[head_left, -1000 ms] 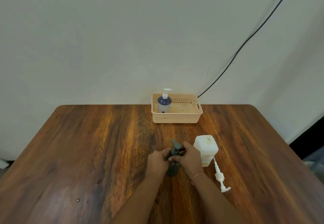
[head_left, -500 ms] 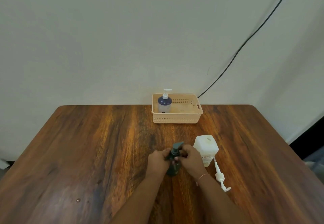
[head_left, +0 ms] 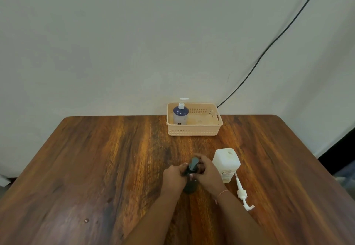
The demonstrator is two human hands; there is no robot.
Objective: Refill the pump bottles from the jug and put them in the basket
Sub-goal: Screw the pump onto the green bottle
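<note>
A dark green pump bottle [head_left: 191, 186] stands upright on the wooden table [head_left: 96, 168], near the middle. My left hand [head_left: 173, 177] wraps its body from the left. My right hand [head_left: 208, 173] grips its dark pump head [head_left: 193, 163] from the right. Just right of my hands stands the white jug [head_left: 226, 163], open at the top. A loose white pump [head_left: 242, 194] lies on the table in front of the jug. At the far edge sits the beige basket [head_left: 194, 130], holding a blue pump bottle [head_left: 180, 113] in its left end.
A black cable [head_left: 269, 47] runs down the wall to behind the basket. The table's far edge meets the wall. A small spot [head_left: 86, 220] marks the wood at the lower left.
The pump head's spout has turned under my right hand while my left hand keeps the bottle in place. Nothing else has moved.
</note>
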